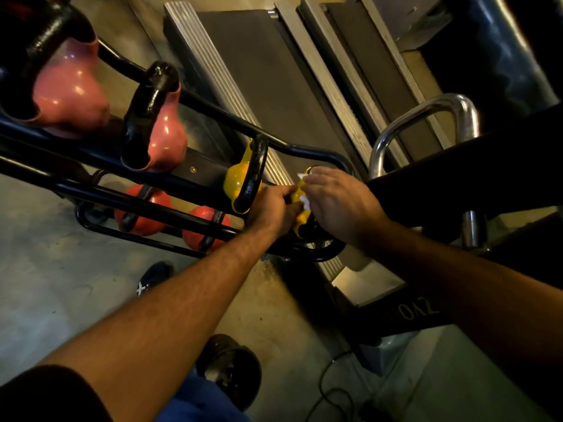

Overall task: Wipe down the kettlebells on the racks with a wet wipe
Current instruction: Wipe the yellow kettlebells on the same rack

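Note:
A small yellow kettlebell (300, 222) sits at the right end of the black rack (213, 181), mostly hidden between my hands. My left hand (274, 208) grips its left side, fingers curled onto it. My right hand (335, 202) covers its top and presses a white wet wipe (304, 204) against it, with fingers curled over the wipe. A second yellow kettlebell (240, 181) with a black handle stands just to the left. Two pink kettlebells (70, 99) (167, 138) occupy the upper rack farther left.
Two orange-red kettlebells (143, 213) (204, 226) sit on the lower rail. A treadmill belt (268, 86) with metal side rails lies behind the rack. A chrome handle (426, 114) and a dark machine frame (457, 166) crowd the right. My shoes (155, 277) stand on the concrete floor.

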`<move>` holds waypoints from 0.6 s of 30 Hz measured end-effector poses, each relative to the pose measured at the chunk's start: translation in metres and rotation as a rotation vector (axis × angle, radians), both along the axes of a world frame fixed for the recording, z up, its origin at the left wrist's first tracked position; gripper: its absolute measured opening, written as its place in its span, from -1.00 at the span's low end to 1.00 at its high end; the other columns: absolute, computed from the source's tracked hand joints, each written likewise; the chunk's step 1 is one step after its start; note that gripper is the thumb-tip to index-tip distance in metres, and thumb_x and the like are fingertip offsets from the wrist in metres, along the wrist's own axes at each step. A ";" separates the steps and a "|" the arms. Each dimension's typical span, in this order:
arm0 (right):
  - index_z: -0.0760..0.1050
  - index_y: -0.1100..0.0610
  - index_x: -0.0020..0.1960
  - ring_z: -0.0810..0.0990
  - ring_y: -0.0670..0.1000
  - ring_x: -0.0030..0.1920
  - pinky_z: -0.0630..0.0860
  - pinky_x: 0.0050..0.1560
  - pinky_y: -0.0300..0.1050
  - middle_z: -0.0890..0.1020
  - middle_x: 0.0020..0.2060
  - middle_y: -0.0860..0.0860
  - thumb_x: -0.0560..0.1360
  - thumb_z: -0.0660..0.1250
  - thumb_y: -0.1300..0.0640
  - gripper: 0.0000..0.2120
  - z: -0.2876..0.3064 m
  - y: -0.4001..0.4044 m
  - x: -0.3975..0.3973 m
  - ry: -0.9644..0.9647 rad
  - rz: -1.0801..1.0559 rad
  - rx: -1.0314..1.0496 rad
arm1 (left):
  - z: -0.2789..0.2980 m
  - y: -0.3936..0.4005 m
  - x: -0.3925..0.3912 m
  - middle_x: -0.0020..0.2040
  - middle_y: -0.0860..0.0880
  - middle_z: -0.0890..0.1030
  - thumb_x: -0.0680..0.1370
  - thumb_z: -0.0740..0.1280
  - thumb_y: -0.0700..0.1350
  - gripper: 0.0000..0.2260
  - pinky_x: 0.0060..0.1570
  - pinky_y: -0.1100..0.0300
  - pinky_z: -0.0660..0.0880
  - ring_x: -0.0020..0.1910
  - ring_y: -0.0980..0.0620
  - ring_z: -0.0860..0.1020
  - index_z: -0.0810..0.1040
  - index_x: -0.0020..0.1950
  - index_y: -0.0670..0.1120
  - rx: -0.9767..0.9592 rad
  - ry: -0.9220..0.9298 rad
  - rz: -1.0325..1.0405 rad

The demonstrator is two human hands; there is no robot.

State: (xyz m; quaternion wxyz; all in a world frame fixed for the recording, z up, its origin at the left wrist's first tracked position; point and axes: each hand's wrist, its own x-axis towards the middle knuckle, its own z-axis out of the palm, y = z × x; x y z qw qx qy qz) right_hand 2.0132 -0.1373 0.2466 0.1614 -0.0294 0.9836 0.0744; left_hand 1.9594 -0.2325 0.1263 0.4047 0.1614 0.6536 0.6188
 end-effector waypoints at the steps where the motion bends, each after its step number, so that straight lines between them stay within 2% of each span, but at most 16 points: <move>1: 0.61 0.18 0.05 0.56 0.14 0.21 0.49 0.26 0.09 0.64 0.09 0.11 0.59 0.05 0.04 -0.62 0.001 0.003 -0.007 -0.013 -0.057 0.030 | -0.001 0.001 0.002 -0.05 -0.03 0.68 0.46 0.47 -0.18 -0.70 0.04 0.14 0.59 -0.07 0.07 0.60 0.64 0.19 -0.12 -0.017 -0.010 0.003; 3: 0.57 0.15 0.14 0.52 0.09 0.27 0.44 0.25 -0.05 0.61 0.18 0.08 0.63 0.13 0.10 -0.73 0.000 0.007 -0.016 -0.027 -0.154 0.091 | 0.002 0.004 0.005 -0.08 -0.03 0.66 0.48 0.47 -0.23 -0.71 -0.07 0.24 0.57 -0.10 0.07 0.58 0.63 0.20 -0.13 -0.041 -0.007 0.009; 5: 0.57 0.13 0.15 0.50 0.06 0.28 0.41 0.24 -0.09 0.61 0.17 0.05 0.62 0.17 0.11 -0.76 -0.003 0.008 -0.018 -0.057 -0.138 0.086 | 0.002 0.004 0.007 -0.15 -0.02 0.62 0.54 0.38 -0.29 -0.86 -0.14 0.24 0.50 -0.14 0.06 0.55 0.63 0.06 -0.11 -0.065 0.065 0.029; 7: 0.58 0.11 0.20 0.48 0.08 0.33 0.37 0.34 -0.05 0.62 0.18 0.05 0.60 0.14 0.07 -0.69 -0.002 0.006 -0.015 -0.127 -0.097 0.060 | -0.001 0.001 0.005 -0.23 0.02 0.57 0.56 0.37 -0.25 -0.92 -0.23 0.27 0.45 -0.22 0.08 0.52 0.65 -0.02 -0.17 -0.067 0.145 0.038; 8: 0.59 0.11 0.21 0.48 0.10 0.36 0.36 0.40 -0.01 0.63 0.19 0.07 0.57 0.10 0.05 -0.63 0.001 0.005 -0.013 -0.158 -0.079 0.061 | 0.001 -0.002 0.004 -0.24 0.03 0.56 0.55 0.38 -0.22 -0.91 -0.25 0.28 0.44 -0.25 0.08 0.51 0.66 0.00 -0.19 -0.054 0.115 0.033; 10: 0.62 0.14 0.18 0.53 0.15 0.33 0.39 0.42 0.08 0.67 0.14 0.10 0.49 0.04 0.02 -0.54 0.004 0.005 -0.009 -0.189 -0.065 0.065 | -0.003 -0.002 0.003 -0.22 0.00 0.57 0.55 0.39 -0.22 -0.86 -0.23 0.17 0.53 -0.26 0.04 0.53 0.65 0.06 -0.23 -0.044 0.100 0.021; 11: 0.62 0.15 0.14 0.56 0.16 0.29 0.43 0.38 0.08 0.68 0.10 0.11 0.48 0.05 0.03 -0.55 0.005 0.005 -0.008 -0.186 -0.077 0.066 | -0.002 -0.002 0.004 -0.19 -0.01 0.59 0.55 0.39 -0.21 -0.84 -0.22 0.16 0.56 -0.24 0.02 0.55 0.64 0.10 -0.23 -0.051 0.109 0.014; 13: 0.59 0.18 0.07 0.57 0.14 0.21 0.48 0.26 0.02 0.64 0.08 0.11 0.53 0.11 0.09 -0.67 0.004 0.008 -0.010 -0.139 -0.152 0.072 | -0.001 0.001 0.005 -0.12 0.00 0.65 0.52 0.44 -0.19 -0.76 -0.16 0.16 0.59 -0.16 -0.02 0.63 0.63 0.18 -0.15 -0.053 0.084 0.017; 15: 0.58 0.17 0.10 0.53 0.11 0.22 0.47 0.20 -0.02 0.60 0.14 0.10 0.57 0.15 0.10 -0.72 0.003 0.009 -0.013 -0.099 -0.204 0.078 | -0.001 0.003 0.005 -0.11 0.00 0.67 0.51 0.46 -0.19 -0.72 -0.14 0.12 0.59 -0.08 -0.15 0.67 0.62 0.22 -0.13 -0.040 0.067 0.011; 17: 0.60 0.16 0.10 0.54 0.12 0.22 0.48 0.26 0.02 0.62 0.13 0.10 0.56 0.13 0.08 -0.68 0.002 0.007 -0.013 -0.112 -0.143 0.065 | 0.001 -0.002 0.003 -0.13 -0.13 0.66 0.55 0.40 -0.24 -0.78 -0.19 0.16 0.55 -0.16 -0.18 0.63 0.61 0.19 -0.24 -0.043 0.086 -0.001; 18: 0.62 0.17 0.08 0.57 0.14 0.18 0.49 0.28 0.06 0.64 0.08 0.11 0.53 0.12 0.08 -0.66 0.003 0.005 -0.010 -0.117 -0.072 0.064 | -0.002 -0.002 0.002 -0.11 -0.22 0.67 0.55 0.38 -0.26 -0.81 -0.15 0.13 0.55 -0.19 -0.15 0.59 0.61 0.15 -0.28 -0.050 0.107 -0.010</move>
